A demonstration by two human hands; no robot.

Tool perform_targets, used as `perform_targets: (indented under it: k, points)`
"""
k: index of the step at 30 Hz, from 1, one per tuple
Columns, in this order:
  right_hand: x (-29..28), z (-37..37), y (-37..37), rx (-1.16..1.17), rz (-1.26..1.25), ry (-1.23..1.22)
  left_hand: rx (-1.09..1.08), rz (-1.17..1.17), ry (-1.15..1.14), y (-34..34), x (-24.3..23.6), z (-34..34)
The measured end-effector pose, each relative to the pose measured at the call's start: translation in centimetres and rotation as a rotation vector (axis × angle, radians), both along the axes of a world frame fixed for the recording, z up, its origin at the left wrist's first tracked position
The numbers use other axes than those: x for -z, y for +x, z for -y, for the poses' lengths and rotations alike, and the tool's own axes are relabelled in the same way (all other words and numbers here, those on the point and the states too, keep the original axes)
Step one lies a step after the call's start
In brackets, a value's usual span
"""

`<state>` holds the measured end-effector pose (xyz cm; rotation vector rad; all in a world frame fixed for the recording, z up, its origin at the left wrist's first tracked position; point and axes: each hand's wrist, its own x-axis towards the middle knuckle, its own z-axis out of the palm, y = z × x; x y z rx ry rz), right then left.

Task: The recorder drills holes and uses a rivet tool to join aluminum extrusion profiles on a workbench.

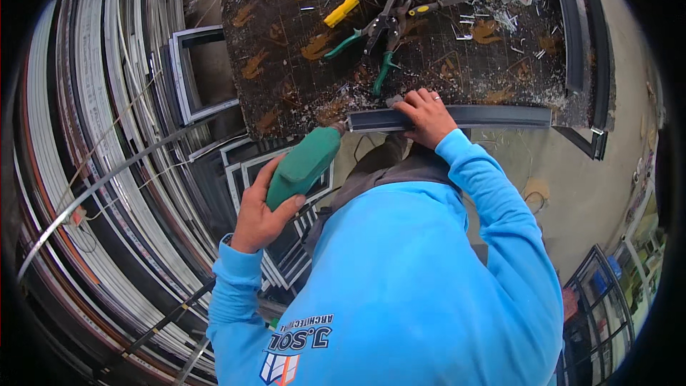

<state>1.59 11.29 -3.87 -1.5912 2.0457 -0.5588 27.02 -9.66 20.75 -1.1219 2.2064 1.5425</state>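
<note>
My left hand (259, 213) is wrapped round a green power drill (309, 161), its lower part out of sight. The drill's tip meets the left end of a dark grey metal profile (493, 116), though the exact contact is too small to make out. That profile lies along the near edge of the workbench (286, 36). Over its middle, my right hand (429, 120) grips it with fingers on the far side and the thumb on the near side.
Green-handled snips (386, 25), a yellow-handled hand tool (341, 11) and metal shavings (504, 21) lie on the bench. Long profiles (93, 100) fill the left side. Metal frames (204, 111) stand beside the bench, and a dark frame (600, 43) sits at its right edge.
</note>
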Motion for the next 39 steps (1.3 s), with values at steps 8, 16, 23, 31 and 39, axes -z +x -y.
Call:
perform_targets:
  k: [8, 16, 23, 31, 39]
  points:
    - [0.2, -0.3, -0.1, 0.004, -0.024, 0.021, 0.145, 0.03, -0.016, -1.4, 1.3, 0.8]
    - [0.5, -0.3, 0.0, -0.002, -0.036, 0.012, 0.317, 0.098, -0.031, -3.9, 0.1, 2.9]
    - [0.8, -0.4, 0.2, 0.005, -0.038, 0.011, 0.449, 0.284, 0.05, -7.2, 0.5, 6.6]
    - [0.3, -0.2, 0.2, -0.003, -0.059, 0.017, 0.449, 0.25, 0.092, -6.4, 1.2, 8.1]
    - [0.4, -0.3, 0.2, 0.028, -0.068, -0.002, 0.4, 0.097, -0.032, -4.3, 1.1, 3.2]
